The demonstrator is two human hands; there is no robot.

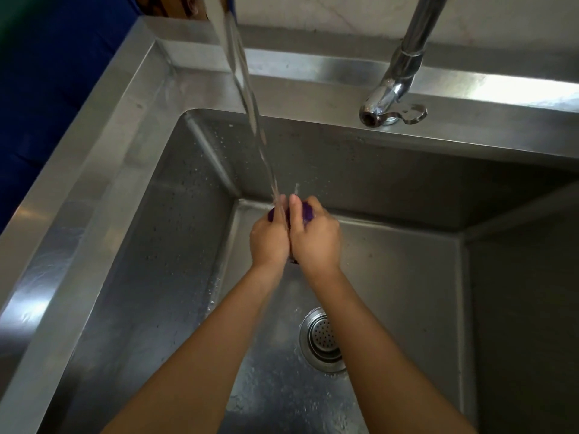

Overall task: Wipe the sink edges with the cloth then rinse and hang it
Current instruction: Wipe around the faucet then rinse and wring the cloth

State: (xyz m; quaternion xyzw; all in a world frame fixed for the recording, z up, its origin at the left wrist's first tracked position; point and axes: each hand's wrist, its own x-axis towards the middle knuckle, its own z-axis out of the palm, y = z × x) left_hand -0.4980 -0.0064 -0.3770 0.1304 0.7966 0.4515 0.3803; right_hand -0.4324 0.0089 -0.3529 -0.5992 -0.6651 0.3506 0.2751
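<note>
**Cloth held under running water**

The left hand and right hand each close their grip round the purple cloth, bunched between them inside the steel sink. A water stream falls on it from 11 o'clock. The drain strainer lies at 5 o'clock.
</note>
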